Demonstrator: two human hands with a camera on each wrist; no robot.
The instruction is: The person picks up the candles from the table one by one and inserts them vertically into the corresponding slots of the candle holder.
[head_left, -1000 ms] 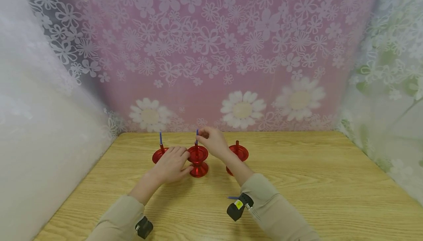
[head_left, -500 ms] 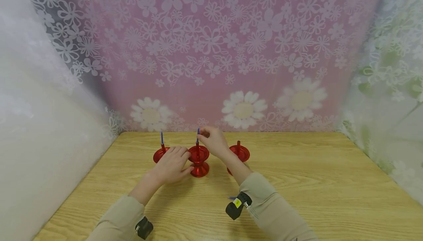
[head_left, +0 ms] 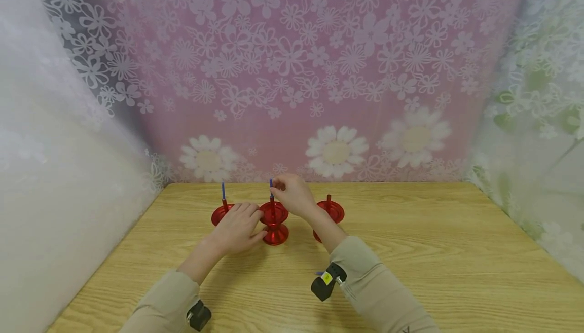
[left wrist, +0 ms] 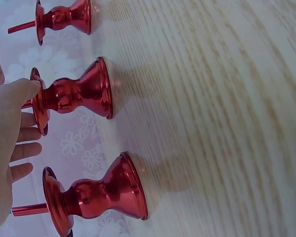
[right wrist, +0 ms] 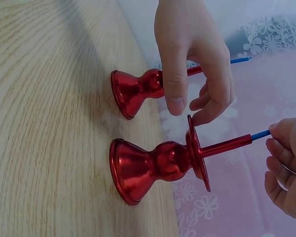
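A red metal candle holder (head_left: 276,234), with a wide dish and a thin upright tube, stands on the table in the middle. My left hand (head_left: 239,226) holds its dish by the rim, the thumb on one side and fingers on the other in the right wrist view. My right hand (head_left: 294,196) pinches a thin blue candle (right wrist: 260,135) between thumb and fingertips. The candle's lower end is at the mouth of the tube (right wrist: 227,146); how deep it sits is hidden.
To the left, a matching holder (left wrist: 96,197) bears an upright blue candle (head_left: 223,191). A third holder (head_left: 335,212) stands at right, its tube showing no candle. Another blue stick (head_left: 319,273) lies on the wooden table (head_left: 433,262), mostly behind the right wrist camera. A flowered curtain (head_left: 283,120) hangs behind.
The blue candle's top has shifted slightly to the left along with my right fingers. My left hand stays at the dish, and the holders keep their places.
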